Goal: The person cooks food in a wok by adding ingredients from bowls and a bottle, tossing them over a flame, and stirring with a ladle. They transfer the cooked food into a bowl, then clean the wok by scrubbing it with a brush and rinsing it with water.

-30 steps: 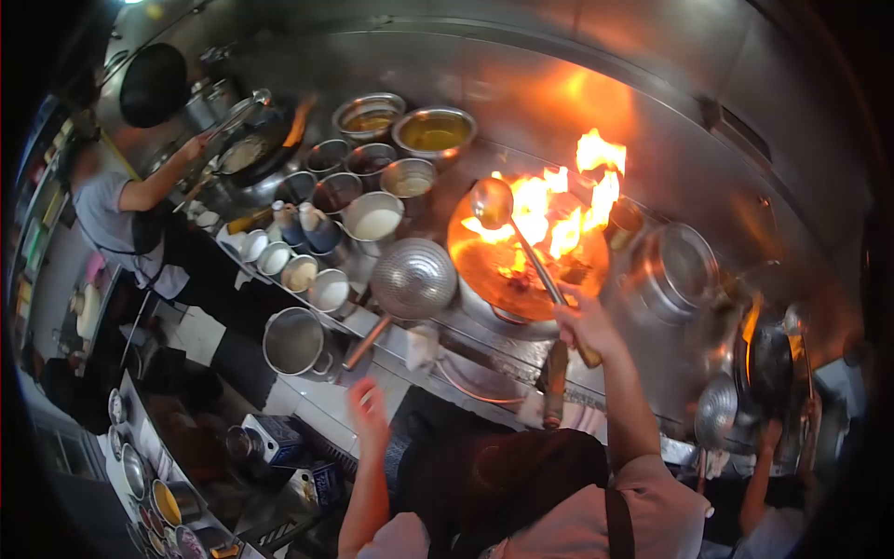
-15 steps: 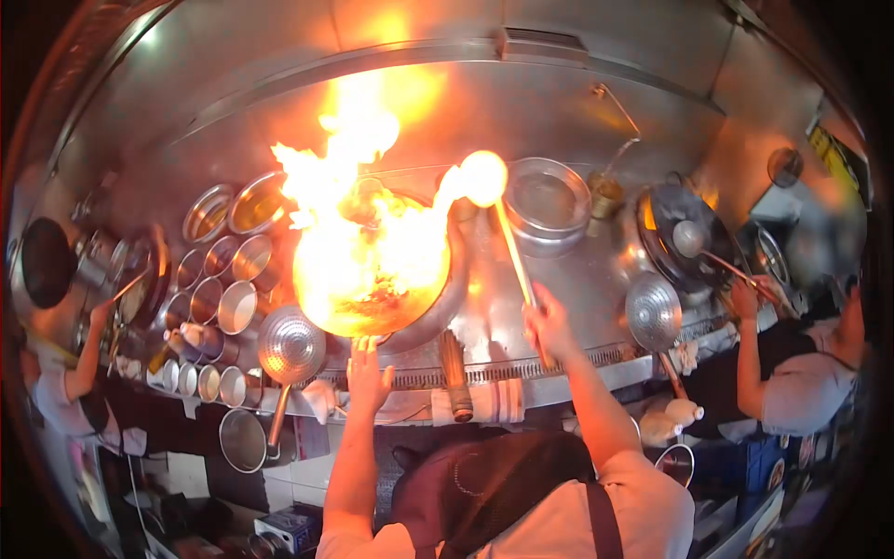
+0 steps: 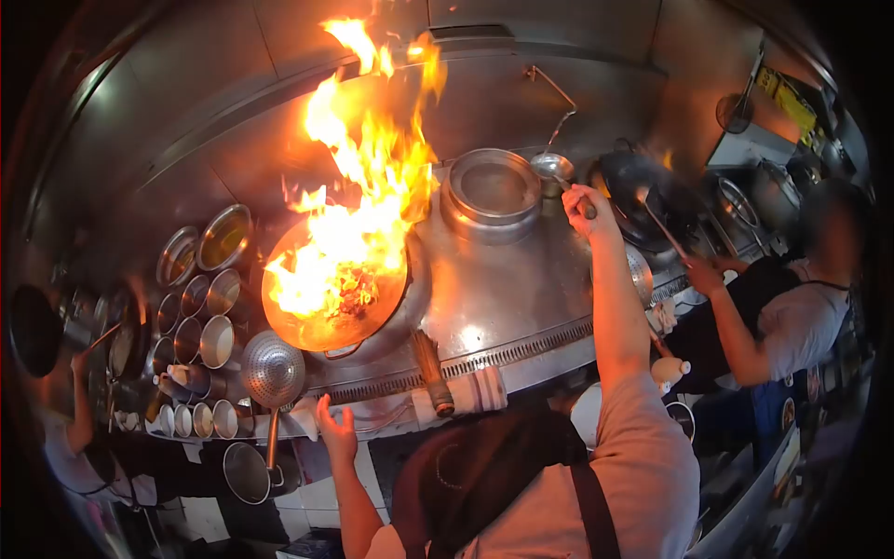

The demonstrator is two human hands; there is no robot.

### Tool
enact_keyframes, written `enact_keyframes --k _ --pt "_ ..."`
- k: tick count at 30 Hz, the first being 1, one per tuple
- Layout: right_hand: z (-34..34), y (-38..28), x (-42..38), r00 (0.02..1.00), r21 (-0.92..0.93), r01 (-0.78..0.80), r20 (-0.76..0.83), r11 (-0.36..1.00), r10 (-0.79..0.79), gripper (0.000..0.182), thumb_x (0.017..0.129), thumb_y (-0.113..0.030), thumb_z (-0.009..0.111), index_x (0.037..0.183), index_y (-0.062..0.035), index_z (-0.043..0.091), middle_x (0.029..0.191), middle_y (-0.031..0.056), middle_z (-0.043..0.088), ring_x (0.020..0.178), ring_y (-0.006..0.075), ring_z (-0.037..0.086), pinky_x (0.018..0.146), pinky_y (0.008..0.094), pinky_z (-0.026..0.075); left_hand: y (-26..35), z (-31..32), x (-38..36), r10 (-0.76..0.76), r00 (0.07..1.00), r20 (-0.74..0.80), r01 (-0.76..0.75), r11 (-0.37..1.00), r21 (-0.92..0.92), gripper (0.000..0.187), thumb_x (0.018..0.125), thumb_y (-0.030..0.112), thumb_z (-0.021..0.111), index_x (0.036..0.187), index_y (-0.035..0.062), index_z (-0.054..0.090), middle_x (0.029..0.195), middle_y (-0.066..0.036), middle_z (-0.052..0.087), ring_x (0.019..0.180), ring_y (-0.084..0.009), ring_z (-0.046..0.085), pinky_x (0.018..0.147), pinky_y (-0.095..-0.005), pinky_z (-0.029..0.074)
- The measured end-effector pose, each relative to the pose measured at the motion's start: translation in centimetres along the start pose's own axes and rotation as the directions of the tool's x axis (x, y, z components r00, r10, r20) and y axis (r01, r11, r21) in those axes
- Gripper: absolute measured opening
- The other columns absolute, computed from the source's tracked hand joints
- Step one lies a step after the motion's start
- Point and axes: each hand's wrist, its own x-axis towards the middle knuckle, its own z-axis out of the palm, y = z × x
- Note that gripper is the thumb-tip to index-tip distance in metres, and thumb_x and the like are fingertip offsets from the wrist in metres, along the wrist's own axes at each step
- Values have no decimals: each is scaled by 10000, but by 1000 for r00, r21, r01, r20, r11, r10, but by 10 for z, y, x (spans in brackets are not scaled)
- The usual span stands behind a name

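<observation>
My right hand [image 3: 589, 211] is stretched out to the far right, its fingers wrapped round the handle of a ladle [image 3: 552, 166]. The ladle's bowl is under a thin stream from the tap [image 3: 555, 90] on the back wall. Down by the front edge of the range, my left hand [image 3: 337, 430] holds nothing, fingers apart. Beyond it a wok [image 3: 377, 328] sits on its burner, with tall flames [image 3: 372, 196] rising from the food inside; the fire hides much of the contents.
A lidded round pot [image 3: 494, 186] stands right of the wok. To the left are a perforated strainer [image 3: 273, 368], metal cups [image 3: 217, 341] and bowls [image 3: 224, 237]. A bamboo brush [image 3: 431, 373] and folded towel [image 3: 477, 391] lie in front. Co-workers [image 3: 805, 312] stand on both sides.
My right hand has carried the ladle from beside the wok rightward to the tap. My left hand has come off the wok's near edge and drawn back. The flames glare less.
</observation>
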Motion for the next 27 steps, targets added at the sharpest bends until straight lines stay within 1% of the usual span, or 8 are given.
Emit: enact_keyframes --k 2,5,8,15,18,20,23,27 --pt "4 3 -10 999 -8 14 32 1000 -13 117 923 -29 525 836 -34 448 683 37 487 574 123 537 534 237 524 -10 1 -19 -83 997 3 83 996 -33 565 900 159 642 1397 -6 430 1407 -215 444 1321 -353 431 1067 -432 369" --pt "4 0 -10 998 30 -15 69 999 13 117 923 -25 518 830 -27 448 672 39 484 574 129 543 531 242 526 -25 8 -41 -170 985 -26 168 983 -69 560 892 169 662 1385 7 452 1383 -201 469 1286 -341 460 1008 -410 404" --pt "8 -7 -4 992 114 -114 71 987 107 117 925 -22 509 826 -16 446 663 41 484 566 138 545 525 246 529 -35 11 -54 -152 988 -37 151 988 -29 552 887 173 675 1374 15 468 1357 -200 486 1279 -346 466 1004 -411 410" --pt "30 -15 -5 986 105 -152 85 983 143 168 939 -32 492 784 -9 431 647 47 474 553 155 540 504 262 538 -38 23 -62 -88 995 -40 88 996 -1 540 885 152 673 1354 -20 469 1333 -223 497 1278 -373 463 1068 -454 378" --pt "35 -17 -3 991 64 -129 36 990 127 214 958 -37 462 751 -16 415 637 47 467 550 158 534 485 257 531 -37 30 -64 -32 999 -8 32 999 17 530 888 136 661 1350 -34 466 1364 -244 480 1321 -401 423 1116 -482 328" --pt "36 -16 -6 993 52 -118 30 992 116 226 964 -38 454 743 -17 412 633 48 464 549 159 531 479 255 528 -37 33 -65 31 998 58 -38 992 118 536 889 137 657 1357 -34 459 1421 -263 439 1387 -437 341 1148 -497 277" --pt "38 -14 -9 991 55 -129 42 990 127 228 965 -37 456 743 -15 412 628 48 459 549 163 531 477 253 526 -37 37 -69 -32 997 74 18 983 181 554 886 147 662 1369 -24 448 1453 -275 408 1424 -469 264 1161 -512 246" --pt "34 -11 -10 993 22 -107 46 994 106 226 967 -34 454 747 -16 407 626 47 458 540 159 523 483 247 526 -45 38 -72 -23 996 91 5 982 189 571 885 158 665 1380 -10 437 1456 -280 403 1430 -482 241 1159 -522 246"
